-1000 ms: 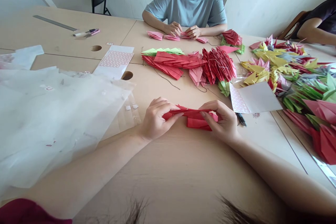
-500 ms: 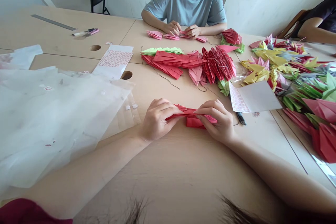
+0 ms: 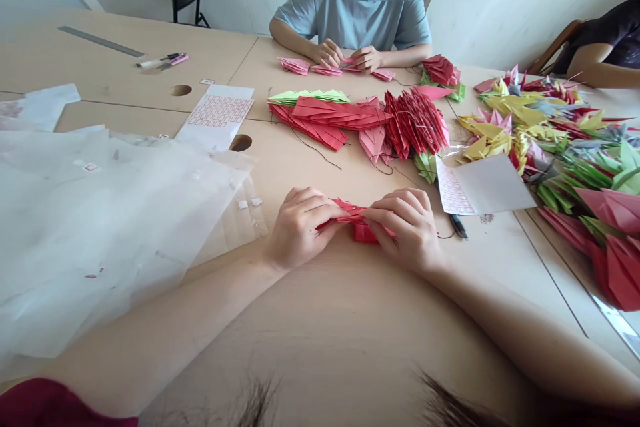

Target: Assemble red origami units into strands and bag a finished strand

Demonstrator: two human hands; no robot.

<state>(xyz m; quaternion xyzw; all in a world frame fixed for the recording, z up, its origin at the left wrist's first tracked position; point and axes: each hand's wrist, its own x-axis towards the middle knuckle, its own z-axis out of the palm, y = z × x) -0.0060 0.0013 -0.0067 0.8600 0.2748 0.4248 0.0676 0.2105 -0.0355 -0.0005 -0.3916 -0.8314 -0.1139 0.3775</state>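
Between my two hands is a piece of red folded paper (image 3: 349, 209), held just above the table. My left hand (image 3: 303, 227) pinches its left end, and my right hand (image 3: 407, 227) pinches it from the right, fingertips close to the middle. Beneath it a second red folded piece (image 3: 364, 233) shows, partly hidden by my right hand. Beyond my hands lie a bundle of red folded papers (image 3: 417, 123) with dark threads, long red folded strips (image 3: 340, 113) and a light green folded strip (image 3: 310, 97).
Clear plastic bags (image 3: 115, 213) spread on the left. A printed label sheet (image 3: 217, 113) lies behind them, another sheet (image 3: 493, 187) and a black pen (image 3: 459, 227) at right. Colourful folded papers (image 3: 565, 127) heap at far right. Opposite, a person (image 3: 360, 20) handles pink folded papers (image 3: 327, 71).
My right hand has slid a little to the left along the red folded paper, closer to my left hand. My left hand has barely moved.
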